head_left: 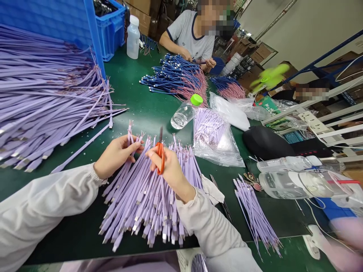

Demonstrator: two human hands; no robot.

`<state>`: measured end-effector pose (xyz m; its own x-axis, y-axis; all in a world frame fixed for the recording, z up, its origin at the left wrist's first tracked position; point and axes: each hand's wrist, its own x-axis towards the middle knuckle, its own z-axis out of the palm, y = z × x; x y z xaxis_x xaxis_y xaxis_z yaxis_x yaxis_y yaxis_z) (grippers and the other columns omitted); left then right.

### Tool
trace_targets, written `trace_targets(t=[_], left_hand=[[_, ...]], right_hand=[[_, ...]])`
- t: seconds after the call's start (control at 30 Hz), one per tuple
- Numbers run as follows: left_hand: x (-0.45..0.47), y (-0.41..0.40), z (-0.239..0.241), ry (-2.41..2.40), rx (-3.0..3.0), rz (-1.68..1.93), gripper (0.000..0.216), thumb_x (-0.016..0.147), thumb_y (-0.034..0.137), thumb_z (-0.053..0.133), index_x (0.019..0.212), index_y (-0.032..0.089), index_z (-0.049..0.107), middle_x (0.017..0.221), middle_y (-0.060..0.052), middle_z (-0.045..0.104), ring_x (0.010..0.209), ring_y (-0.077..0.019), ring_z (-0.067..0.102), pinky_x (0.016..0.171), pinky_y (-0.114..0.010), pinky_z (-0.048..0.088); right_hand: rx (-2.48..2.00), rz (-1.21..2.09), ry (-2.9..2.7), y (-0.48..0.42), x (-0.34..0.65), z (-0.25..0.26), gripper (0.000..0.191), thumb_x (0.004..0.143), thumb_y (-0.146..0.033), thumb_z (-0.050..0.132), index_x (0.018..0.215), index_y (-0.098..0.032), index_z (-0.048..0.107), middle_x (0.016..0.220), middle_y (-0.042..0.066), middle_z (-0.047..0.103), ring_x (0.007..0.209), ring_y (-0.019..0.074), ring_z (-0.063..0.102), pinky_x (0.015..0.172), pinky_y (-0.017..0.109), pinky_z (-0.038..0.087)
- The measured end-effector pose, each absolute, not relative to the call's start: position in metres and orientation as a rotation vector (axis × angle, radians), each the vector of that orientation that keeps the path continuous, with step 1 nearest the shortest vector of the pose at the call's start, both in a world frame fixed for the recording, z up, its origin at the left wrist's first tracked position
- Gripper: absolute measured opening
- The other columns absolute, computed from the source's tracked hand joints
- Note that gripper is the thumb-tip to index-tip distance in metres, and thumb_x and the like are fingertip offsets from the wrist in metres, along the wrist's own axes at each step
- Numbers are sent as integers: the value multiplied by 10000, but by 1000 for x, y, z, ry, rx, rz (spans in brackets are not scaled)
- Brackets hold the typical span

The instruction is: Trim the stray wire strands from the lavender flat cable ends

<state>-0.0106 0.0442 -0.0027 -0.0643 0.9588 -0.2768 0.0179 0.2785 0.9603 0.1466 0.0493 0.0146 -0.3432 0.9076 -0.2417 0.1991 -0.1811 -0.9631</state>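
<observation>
My left hand [117, 154] pinches a flat purple cable [130, 131] near its end, where thin bare wires stick up past the fingers. In my right hand [171, 168] is a pair of scissors with orange handles [160, 160]; the blades point up and look blurred. Both hands are over a spread pile of purple cables [150, 185], their plugs toward me and their stripped wire ends away from me. One loose purple cable [82, 149] lies left of my left hand.
A large heap of purple cables [42, 94] lies at the left by a blue crate [110, 34]. Opposite, a person [190, 34] handles blue cables [172, 73]. A green-capped bottle [183, 115], bagged cables [211, 130], a small cable bundle [255, 211] and clear bottles [286, 185] are around.
</observation>
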Motion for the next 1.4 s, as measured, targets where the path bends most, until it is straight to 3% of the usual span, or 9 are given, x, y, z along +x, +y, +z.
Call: trace_targets(t=[0.13, 0.23, 0.67, 0.87, 1.03, 1.4], left_hand=[[-10, 44, -1, 1379, 995, 1010, 353, 606, 488, 696, 729, 165, 620, 668, -1, 594, 436, -94, 479, 437, -231, 408], [-9, 43, 1, 1374, 1027, 1014, 336, 602, 486, 694, 708, 174, 627, 630, 16, 562, 411, -83, 444, 415, -223, 373], [-9, 41, 3, 1416, 1119, 942, 340, 617, 499, 655, 686, 169, 617, 609, 13, 564, 412, -85, 421, 411, -222, 359], [-8, 43, 0, 1392, 1025, 980, 407, 576, 502, 688, 814, 171, 682, 760, -24, 656, 428, -79, 426, 412, -224, 373], [-10, 43, -6, 1374, 1014, 992, 390, 618, 528, 681, 779, 173, 686, 760, -17, 648, 450, -78, 442, 448, -222, 372], [-11, 42, -7, 1372, 976, 1000, 383, 622, 507, 702, 775, 157, 682, 743, -13, 635, 446, -58, 391, 444, -211, 314]], right_hand=[[-1220, 1085, -1686, 54, 150, 10, 220, 780, -285, 536, 943, -189, 648, 757, -2, 522, 659, 103, 495, 647, 250, 446], [-1190, 939, -1761, 57, 151, 5, 279, 787, -246, 519, 1033, -201, 644, 817, 16, 521, 688, 112, 467, 693, 264, 446], [-1190, 773, -1870, 58, 153, 5, 290, 798, -163, 522, 1056, -196, 650, 775, 2, 490, 661, 104, 475, 653, 243, 459], [-1190, 776, -1793, 59, 153, 2, 266, 794, -177, 515, 1019, -174, 656, 783, 7, 494, 669, 109, 499, 678, 264, 469], [-1134, 687, -1906, 56, 153, 4, 310, 803, -155, 514, 1083, -213, 632, 777, 2, 486, 666, 112, 484, 658, 256, 467], [-1092, 625, -1976, 56, 151, -2, 170, 792, -146, 501, 874, -185, 646, 724, -14, 452, 629, 105, 481, 631, 247, 443]])
